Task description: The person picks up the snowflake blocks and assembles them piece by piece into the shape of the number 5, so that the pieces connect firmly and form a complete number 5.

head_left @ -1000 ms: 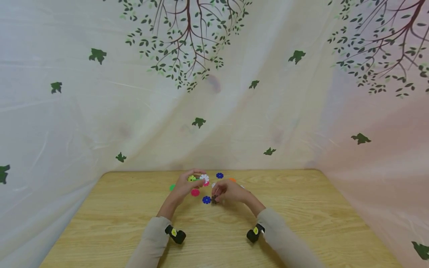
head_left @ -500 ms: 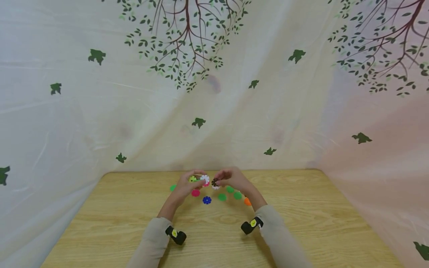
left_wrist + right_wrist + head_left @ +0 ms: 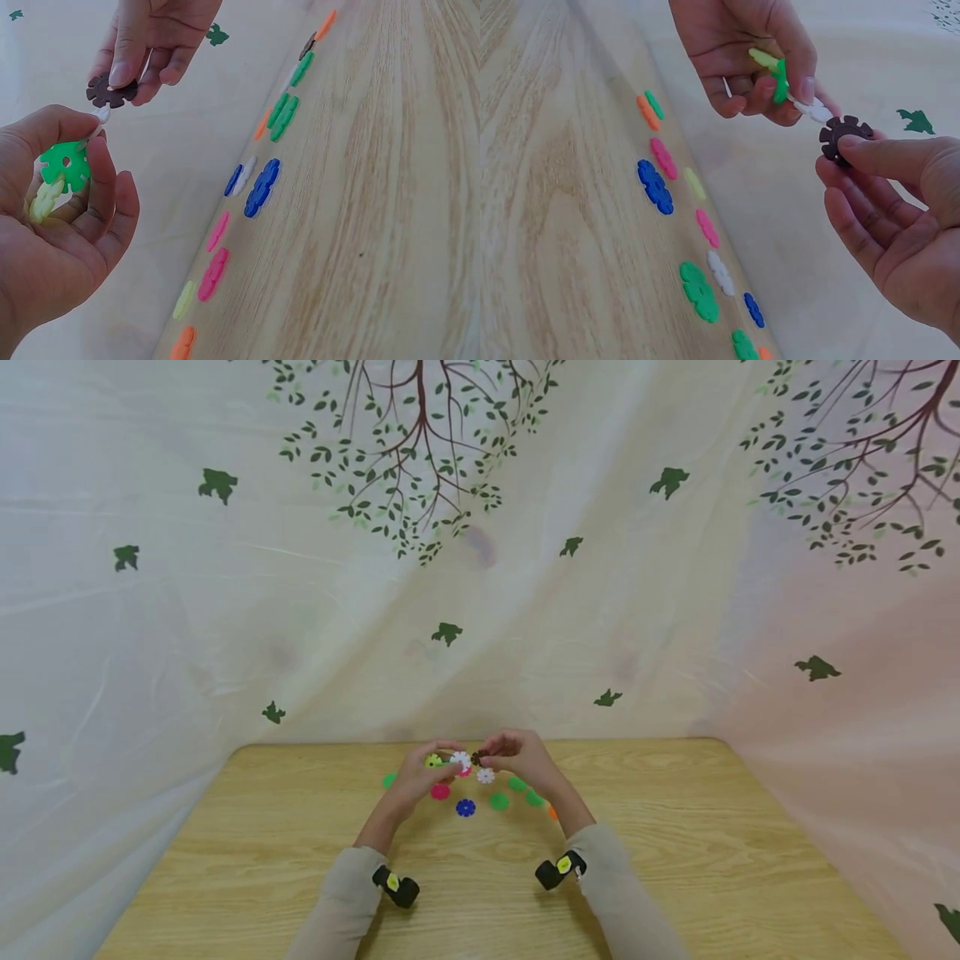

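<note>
My left hand (image 3: 405,783) holds a short chain of notched plastic snowflake discs between thumb and fingers. The chain has a yellow-green disc (image 3: 46,199), a green disc (image 3: 60,171) and a white disc (image 3: 813,112). My right hand (image 3: 527,762) pinches a dark brown disc (image 3: 105,94) between thumb and fingers. Both hands are raised above the far part of the table. The brown disc meets the edge of the white one; whether their slots are engaged I cannot tell. The left thumb covers part of the white disc.
Loose discs lie on the wooden table (image 3: 480,893): a blue disc (image 3: 466,808), a pink disc (image 3: 440,792), a white disc (image 3: 486,776), several green discs (image 3: 499,802) and some orange discs (image 3: 184,343). A patterned curtain (image 3: 517,677) hangs behind the table.
My right hand has lifted the brown disc from beside the blue disc and carried it away from me, up to the white disc. The left hand stays nearly still with its chain.
</note>
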Action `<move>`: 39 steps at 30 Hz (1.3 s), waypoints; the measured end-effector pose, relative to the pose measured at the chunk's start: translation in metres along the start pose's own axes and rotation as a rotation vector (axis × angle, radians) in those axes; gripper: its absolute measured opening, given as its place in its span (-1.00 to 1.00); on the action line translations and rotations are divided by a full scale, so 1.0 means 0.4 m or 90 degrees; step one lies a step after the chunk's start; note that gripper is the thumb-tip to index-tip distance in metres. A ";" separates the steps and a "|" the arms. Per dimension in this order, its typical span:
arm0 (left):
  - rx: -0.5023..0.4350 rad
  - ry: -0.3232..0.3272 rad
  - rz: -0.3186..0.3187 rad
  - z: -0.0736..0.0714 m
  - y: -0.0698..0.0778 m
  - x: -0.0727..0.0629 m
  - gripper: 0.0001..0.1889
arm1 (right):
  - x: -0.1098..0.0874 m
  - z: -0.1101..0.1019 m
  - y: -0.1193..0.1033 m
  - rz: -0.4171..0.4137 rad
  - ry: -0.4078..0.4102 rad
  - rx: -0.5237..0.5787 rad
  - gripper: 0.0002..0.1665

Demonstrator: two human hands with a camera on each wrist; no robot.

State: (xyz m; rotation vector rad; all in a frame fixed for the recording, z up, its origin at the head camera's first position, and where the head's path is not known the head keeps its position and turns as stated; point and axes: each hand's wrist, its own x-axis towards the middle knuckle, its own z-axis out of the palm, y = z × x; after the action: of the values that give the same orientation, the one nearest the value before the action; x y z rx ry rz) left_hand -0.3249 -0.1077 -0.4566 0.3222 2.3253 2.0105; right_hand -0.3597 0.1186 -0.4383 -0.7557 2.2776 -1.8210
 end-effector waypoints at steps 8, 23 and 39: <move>0.007 0.003 -0.001 0.000 -0.003 0.002 -0.66 | -0.014 0.013 -0.026 -0.027 0.015 -0.017 -0.82; 0.007 0.000 0.007 -0.001 -0.004 0.004 -0.68 | -0.001 0.016 0.008 -0.066 0.032 -0.026 -0.85; -0.006 -0.009 0.014 -0.002 -0.001 0.004 -0.65 | -0.005 0.024 0.003 -0.107 0.043 -0.019 -0.88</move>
State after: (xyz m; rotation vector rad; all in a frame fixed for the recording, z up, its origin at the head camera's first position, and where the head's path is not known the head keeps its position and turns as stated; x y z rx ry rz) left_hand -0.3266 -0.1081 -0.4565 0.3611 2.3136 2.0221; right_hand -0.3544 0.1114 -0.4422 -0.9299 2.3529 -1.9144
